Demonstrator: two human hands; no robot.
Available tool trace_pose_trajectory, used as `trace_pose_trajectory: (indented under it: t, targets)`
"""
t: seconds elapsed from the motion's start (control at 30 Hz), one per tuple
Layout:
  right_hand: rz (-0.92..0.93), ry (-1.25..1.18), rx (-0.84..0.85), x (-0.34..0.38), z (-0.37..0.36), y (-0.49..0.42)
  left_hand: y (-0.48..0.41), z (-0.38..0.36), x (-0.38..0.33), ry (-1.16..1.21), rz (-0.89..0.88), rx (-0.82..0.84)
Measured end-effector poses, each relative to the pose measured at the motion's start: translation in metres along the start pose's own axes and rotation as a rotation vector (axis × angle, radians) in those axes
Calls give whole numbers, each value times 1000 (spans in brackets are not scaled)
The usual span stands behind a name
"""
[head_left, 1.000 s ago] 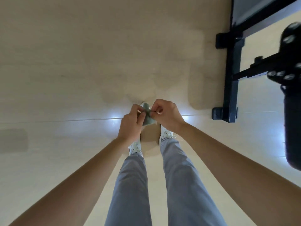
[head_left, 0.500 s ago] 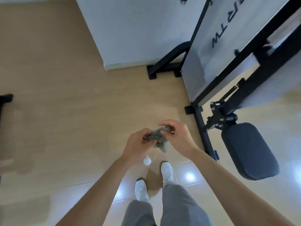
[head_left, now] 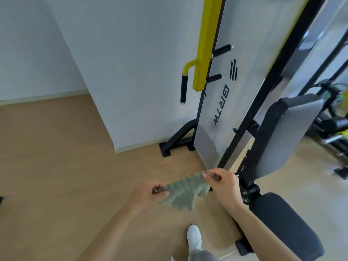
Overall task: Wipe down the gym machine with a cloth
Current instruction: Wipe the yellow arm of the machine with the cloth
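Observation:
A small grey-green ribbed cloth (head_left: 183, 192) hangs spread between my two hands above the wooden floor. My left hand (head_left: 148, 194) pinches its left corner and my right hand (head_left: 223, 185) pinches its upper right corner. The gym machine (head_left: 231, 95) stands just ahead and to the right: a grey panel with a black frame, a yellow arm (head_left: 204, 44) with a black grip, a grey back pad (head_left: 282, 136) and a dark seat pad (head_left: 286, 228). Neither hand nor the cloth touches the machine.
A white wall corner (head_left: 116, 72) juts out left of the machine, whose black feet (head_left: 169, 147) rest on the floor. More gym equipment (head_left: 333, 121) stands at the far right. My white shoe (head_left: 194, 238) is below the cloth. Open wooden floor lies to the left.
The camera has tilted up from the floor and my legs to the machine. My hands have drawn apart, and the bunched cloth is now stretched out between them.

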State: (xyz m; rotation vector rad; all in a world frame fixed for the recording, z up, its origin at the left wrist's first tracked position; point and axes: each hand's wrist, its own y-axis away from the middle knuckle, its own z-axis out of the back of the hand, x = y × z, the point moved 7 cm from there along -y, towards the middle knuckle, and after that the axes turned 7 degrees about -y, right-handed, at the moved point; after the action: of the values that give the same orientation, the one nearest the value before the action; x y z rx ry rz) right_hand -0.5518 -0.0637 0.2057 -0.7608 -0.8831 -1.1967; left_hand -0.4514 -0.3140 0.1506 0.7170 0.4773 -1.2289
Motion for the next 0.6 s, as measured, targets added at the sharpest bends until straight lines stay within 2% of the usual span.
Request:
trace_pose_trajectory:
  t: [0.1,0.23,0.37,0.6]
  targets:
    - [-78,-198,-53,4,3,-39,-48,30,-25,-16,-61,-67]
    - [-97,-411,-65,13,-1,-106,-110,78,-59,192,-5,-273]
    - [-137,-662,-56,31,-4,-177,-170,116,-93,470,35,-360]
    - [-12,-909,-214,99,2,-296,-277,199,-144,659,-67,-431]
